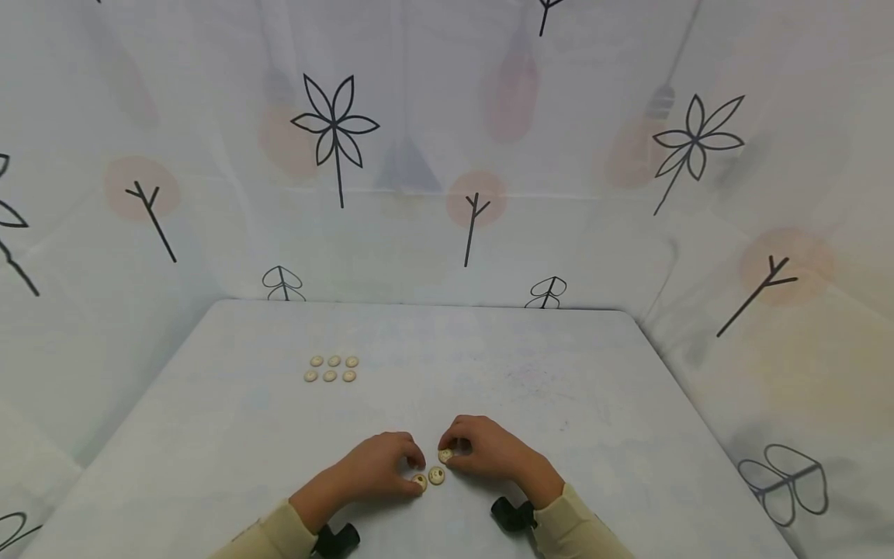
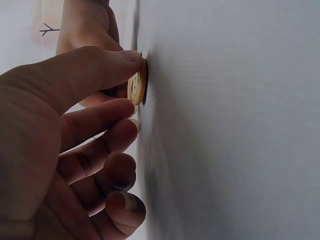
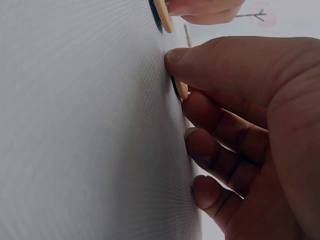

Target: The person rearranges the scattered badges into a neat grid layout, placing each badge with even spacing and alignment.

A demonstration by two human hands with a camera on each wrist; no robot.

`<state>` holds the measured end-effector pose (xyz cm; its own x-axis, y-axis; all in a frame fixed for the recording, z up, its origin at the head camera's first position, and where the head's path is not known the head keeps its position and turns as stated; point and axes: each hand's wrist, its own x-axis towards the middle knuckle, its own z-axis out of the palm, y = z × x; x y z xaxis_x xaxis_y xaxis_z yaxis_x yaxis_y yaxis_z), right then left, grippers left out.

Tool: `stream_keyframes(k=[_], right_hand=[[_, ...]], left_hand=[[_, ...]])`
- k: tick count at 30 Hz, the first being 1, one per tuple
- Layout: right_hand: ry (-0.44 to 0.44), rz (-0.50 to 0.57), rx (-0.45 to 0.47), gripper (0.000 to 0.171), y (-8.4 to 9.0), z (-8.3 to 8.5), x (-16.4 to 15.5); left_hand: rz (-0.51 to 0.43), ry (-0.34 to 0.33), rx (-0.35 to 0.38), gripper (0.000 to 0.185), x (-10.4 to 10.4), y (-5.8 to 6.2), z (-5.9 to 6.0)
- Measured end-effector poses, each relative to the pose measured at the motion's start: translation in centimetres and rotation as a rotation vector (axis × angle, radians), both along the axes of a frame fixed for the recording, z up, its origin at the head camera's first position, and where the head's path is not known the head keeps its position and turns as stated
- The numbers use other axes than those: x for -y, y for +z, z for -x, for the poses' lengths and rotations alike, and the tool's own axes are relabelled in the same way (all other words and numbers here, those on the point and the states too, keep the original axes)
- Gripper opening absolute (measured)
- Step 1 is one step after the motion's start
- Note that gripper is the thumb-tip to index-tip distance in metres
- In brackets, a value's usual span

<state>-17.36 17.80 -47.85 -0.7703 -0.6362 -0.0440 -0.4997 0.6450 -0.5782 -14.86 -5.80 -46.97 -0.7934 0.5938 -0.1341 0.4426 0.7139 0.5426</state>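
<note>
I see a pale table point(image 1: 559, 373) taking up the near part of the head view, with a patterned white curtain point(image 1: 419, 155) hung around its far and side edges. Two sleeved arms come in from the near edge, each with a black wrist mount.

On the far left of the table sits a grid of six buttons point(image 1: 331, 369), two neat rows of three, all lying flat and well apart from the hands. I judge that part as done: six already laid out in order.

Near the front edge, three more buttons lie close together between the hands, so I judge these as what is left to place. The left hand point(image 1: 380, 466) has its fingers curled, thumb and fingertip pinching the near-left button point(image 1: 420, 481); in the left wrist view the same button point(image 2: 136, 89) is tipped up on its edge under the thumb, so its flat face no longer looks straight up. The right hand point(image 1: 482, 446) is likewise curled, its fingertips clamped on the far button point(image 1: 445, 456); the right wrist view shows that button point(image 3: 181, 90) pressed near flat to the surface under the thumb. The middle button point(image 1: 436, 475) lies flat and untouched just beside both, its holes facing up. Being round, none has a long axis to speak of.
</note>
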Motion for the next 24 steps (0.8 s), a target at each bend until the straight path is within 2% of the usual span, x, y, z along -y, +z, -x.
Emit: stream_keyframes(k=[15,24], right_hand=[[0.009,0.002,-0.018,0.016,-0.31,0.17,-0.08],[0.01,0.002,-0.021,0.015,-0.39,0.19,-0.08]], left_hand=[[0.056,-0.083,-0.078,0.018,-0.25,0.59,-0.48],[0.064,-0.122,-0.126,0.015,-0.2,-0.07,-0.32]])
